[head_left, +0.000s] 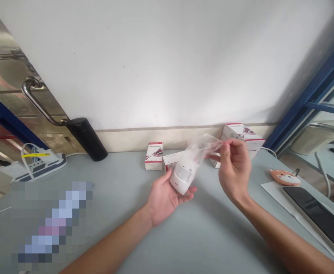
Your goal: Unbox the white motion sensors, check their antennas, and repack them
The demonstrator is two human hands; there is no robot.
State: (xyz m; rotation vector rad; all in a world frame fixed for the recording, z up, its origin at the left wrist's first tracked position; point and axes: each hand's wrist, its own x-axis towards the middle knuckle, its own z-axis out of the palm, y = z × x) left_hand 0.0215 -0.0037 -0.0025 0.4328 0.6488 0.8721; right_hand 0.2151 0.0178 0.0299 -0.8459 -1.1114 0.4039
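Note:
A white motion detector sits inside a clear plastic bag, tilted, above the middle of the table. My left hand cradles the detector's lower end from beneath, with the thumb along its side and the fingers under it. The bag's far end is pinched between the thumb and fingers of my right hand, which stretches the plastic up and to the right. Behind the detector, a white and red box is partly hidden. Left of it stands a similar small box.
Stacked boxes stand at the wall on the right. A black cylinder and a power strip are on the left. At right lie a phone, white paper and an orange animal-faced item. A pixelated patch covers the lower left.

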